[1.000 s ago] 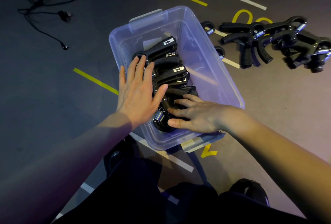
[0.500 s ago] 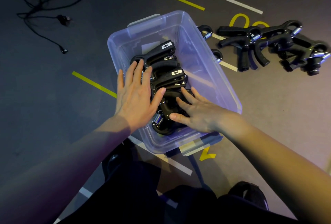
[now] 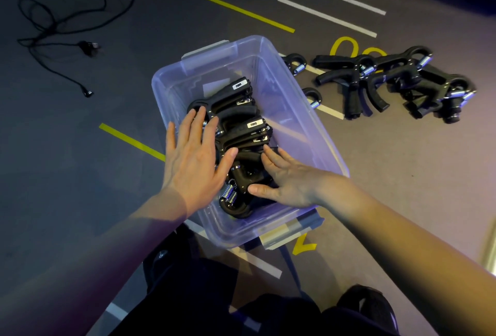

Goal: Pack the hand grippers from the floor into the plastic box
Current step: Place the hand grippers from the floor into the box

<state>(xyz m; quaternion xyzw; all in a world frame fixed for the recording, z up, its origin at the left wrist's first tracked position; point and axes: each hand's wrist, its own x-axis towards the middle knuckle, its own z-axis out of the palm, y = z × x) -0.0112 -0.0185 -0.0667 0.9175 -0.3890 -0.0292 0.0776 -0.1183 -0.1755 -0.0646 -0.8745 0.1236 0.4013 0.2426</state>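
Hand grippers (image 3: pixel 236 131) stacked in the plastic box (image 3: pixel 308 131), pressed flat under both hands. Right hand (image 3: pixel 284 177) shifted deeper since a second ago, fingers now splayed on the nearest gripper; left hand (image 3: pixel 193 155) unmoved, flat and released. Stack settling; more grippers on the floor (image 3: pixel 397 86) at two o'clock, well apart.

Yellow painted characters on the grey floor (image 3: pixel 80 174): a "2" (image 3: pixel 304 245) just nearer than the right hand (image 3: pixel 287 180); a partly covered "0" (image 3: pixel 346 47) well beyond it. Hand-gripper labels: illegible.
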